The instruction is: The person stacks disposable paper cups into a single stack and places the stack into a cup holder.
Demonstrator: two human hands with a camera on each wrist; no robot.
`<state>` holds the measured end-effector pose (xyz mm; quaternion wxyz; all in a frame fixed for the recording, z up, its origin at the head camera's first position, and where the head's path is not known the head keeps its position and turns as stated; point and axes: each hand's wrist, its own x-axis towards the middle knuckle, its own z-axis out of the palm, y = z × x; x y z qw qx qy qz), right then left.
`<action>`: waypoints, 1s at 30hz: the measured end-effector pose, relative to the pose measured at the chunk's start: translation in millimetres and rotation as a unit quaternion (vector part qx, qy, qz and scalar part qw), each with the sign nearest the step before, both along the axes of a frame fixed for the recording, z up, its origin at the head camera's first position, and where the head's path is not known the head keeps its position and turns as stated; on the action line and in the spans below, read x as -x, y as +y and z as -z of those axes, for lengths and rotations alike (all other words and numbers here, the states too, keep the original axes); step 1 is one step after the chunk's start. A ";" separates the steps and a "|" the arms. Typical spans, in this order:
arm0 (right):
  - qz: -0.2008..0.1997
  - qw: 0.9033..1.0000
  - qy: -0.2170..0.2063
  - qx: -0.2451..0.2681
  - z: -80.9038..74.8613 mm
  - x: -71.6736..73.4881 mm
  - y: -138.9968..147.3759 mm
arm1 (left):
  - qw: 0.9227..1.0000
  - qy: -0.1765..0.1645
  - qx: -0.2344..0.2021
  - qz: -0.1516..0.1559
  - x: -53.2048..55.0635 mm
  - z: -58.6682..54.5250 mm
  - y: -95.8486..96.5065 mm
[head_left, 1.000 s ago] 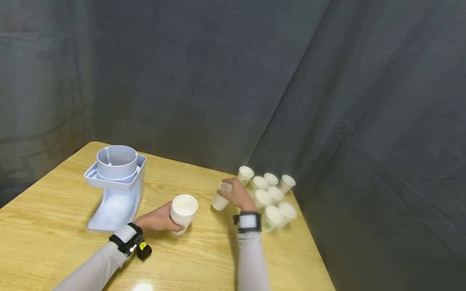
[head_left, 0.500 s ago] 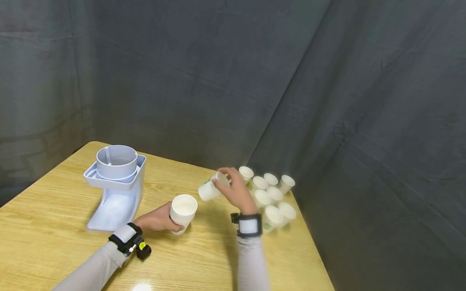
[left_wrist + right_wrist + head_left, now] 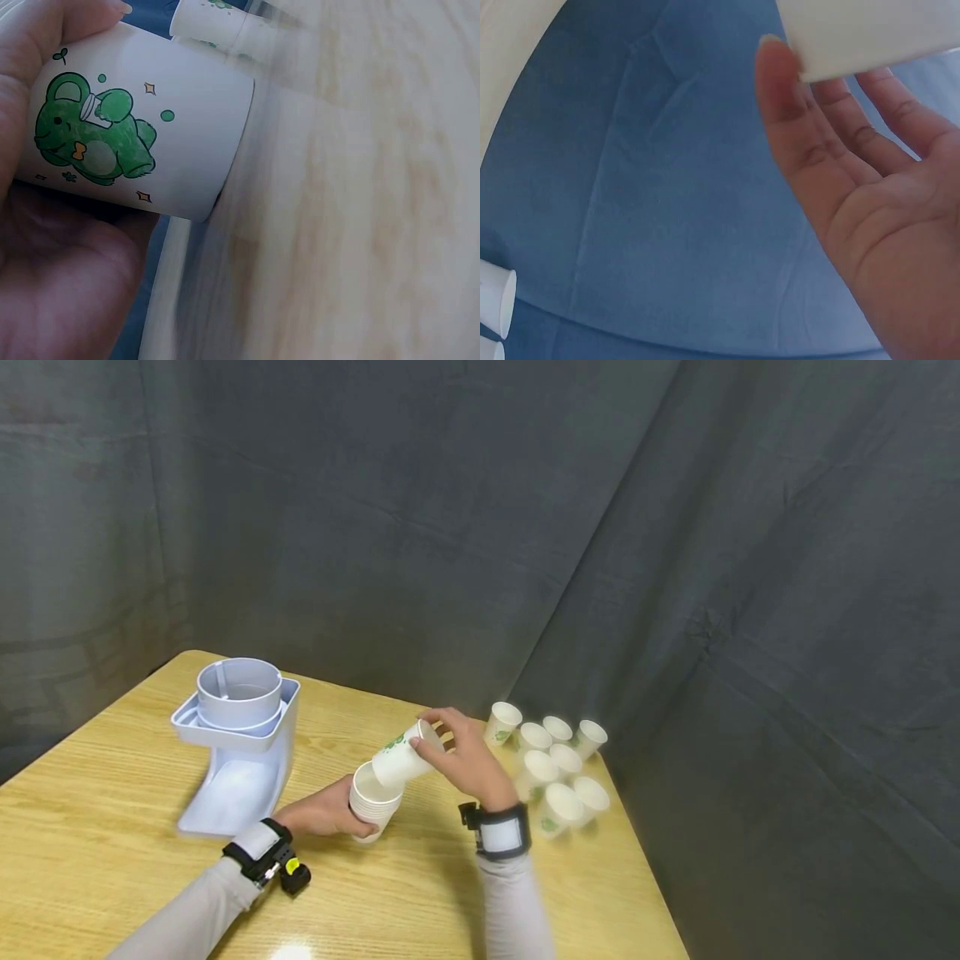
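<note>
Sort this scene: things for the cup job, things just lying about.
In the job:
left hand, holding nested white paper cups
right hand, holding a tilted green-printed white paper cup
probably the separate white paper cups

Apparently just there:
pale plastic stand with round holder, untouched
dark grey fabric curtain

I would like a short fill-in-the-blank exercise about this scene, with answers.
The left hand holds nested cups with their mouths facing ____.
The right hand holds one tilted ____ at their top.
In the left wrist view, the printed animal is mostly ____.
In the head view, the pale stand is to the ____ of the other cups.
Missing words: upward; cup; green; left.
</note>
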<state>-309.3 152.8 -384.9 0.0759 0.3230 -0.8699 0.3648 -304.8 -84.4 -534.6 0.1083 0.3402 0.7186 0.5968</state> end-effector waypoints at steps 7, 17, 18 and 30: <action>-0.027 0.999 0.000 -0.044 5.8 -1.4 -11.1 | 1.000 0.006 0.012 -0.001 1.9 0.9 0.2; -0.043 0.996 0.007 -0.077 7.7 -3.9 -19.7 | 1.000 0.011 0.006 0.002 2.9 0.0 0.9; -0.041 0.996 0.008 -0.079 7.9 -4.2 -20.1 | 1.000 0.011 0.005 0.003 2.7 -0.1 0.7; -0.043 0.993 0.052 -0.093 9.0 -7.5 -25.6 | 1.000 0.003 0.012 0.008 4.1 1.6 -0.8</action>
